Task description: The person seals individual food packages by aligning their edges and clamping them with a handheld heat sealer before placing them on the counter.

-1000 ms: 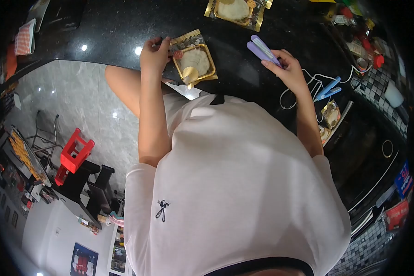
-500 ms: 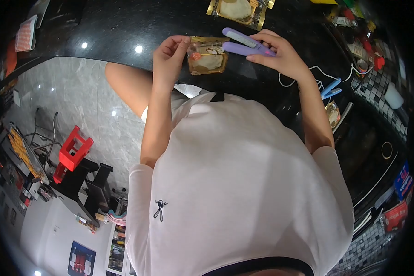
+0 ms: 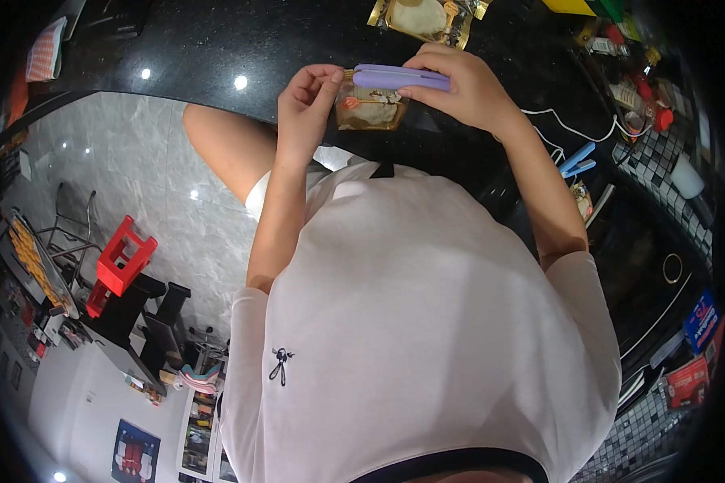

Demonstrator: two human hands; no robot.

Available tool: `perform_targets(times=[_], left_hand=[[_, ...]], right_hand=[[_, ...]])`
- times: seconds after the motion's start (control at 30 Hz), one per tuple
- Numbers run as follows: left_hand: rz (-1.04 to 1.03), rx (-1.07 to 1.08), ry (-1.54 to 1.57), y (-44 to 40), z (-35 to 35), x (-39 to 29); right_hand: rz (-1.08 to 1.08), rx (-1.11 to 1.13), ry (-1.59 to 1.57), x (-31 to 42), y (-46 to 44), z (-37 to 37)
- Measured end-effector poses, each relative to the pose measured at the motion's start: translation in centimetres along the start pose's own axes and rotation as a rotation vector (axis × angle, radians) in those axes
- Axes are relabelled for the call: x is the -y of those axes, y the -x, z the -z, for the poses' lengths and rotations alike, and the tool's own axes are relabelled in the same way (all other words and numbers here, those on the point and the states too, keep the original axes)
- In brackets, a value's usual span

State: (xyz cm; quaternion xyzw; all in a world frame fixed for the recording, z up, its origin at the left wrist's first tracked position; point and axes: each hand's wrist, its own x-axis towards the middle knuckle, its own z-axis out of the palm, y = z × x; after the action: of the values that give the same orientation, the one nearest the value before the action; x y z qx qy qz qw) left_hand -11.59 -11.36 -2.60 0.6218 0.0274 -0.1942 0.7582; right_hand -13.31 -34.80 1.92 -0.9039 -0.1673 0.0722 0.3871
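- Left hand [image 3: 304,111], upper middle of the frame: thumb and forefinger are drawn together at the packet's upper-left corner and seem to pinch it; the contact itself is hard to make out.
- Right hand [image 3: 469,84], just right of it: fingers and thumb are wrapped around the purple clamp tool [image 3: 391,78], its two arms pressed together.
- The packet [image 3: 369,117] is between the hands at upper middle, its top edge behind the tool. It looks light; the film probably bends and slips easily, while the tray inside should be stiffer. The corners or film margin look the safest hold, as the pale filling may squash.
- The tool covers the packet's top edge, so whether film lies between its arms cannot be told.
- Farther up, a second packet [image 3: 417,19] on the bench [image 3: 193,48] is cut off by the frame.
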Motion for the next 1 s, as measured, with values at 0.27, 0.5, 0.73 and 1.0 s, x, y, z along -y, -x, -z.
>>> perform_targets(times=[0.27,0.5,0.73,1.0], left_hand=[[0.064,0.065,-0.042,-0.4,-0.2,1.1],[0.091,0.055,0.045,-0.4,-0.3,1.3],[0.072,0.053,0.021,-0.3,-0.4,1.5],[0.077,0.070,0.004,-0.1,-0.3,1.4]], right_hand=[[-0.248,0.089,-0.177,-2.6,0.5,-0.4],[-0.378,0.094,-0.363,-3.7,2.1,2.0],[-0.145,0.072,-0.053,-1.3,1.1,1.2],[-0.232,0.121,-0.064,-1.2,0.7,0.9]])
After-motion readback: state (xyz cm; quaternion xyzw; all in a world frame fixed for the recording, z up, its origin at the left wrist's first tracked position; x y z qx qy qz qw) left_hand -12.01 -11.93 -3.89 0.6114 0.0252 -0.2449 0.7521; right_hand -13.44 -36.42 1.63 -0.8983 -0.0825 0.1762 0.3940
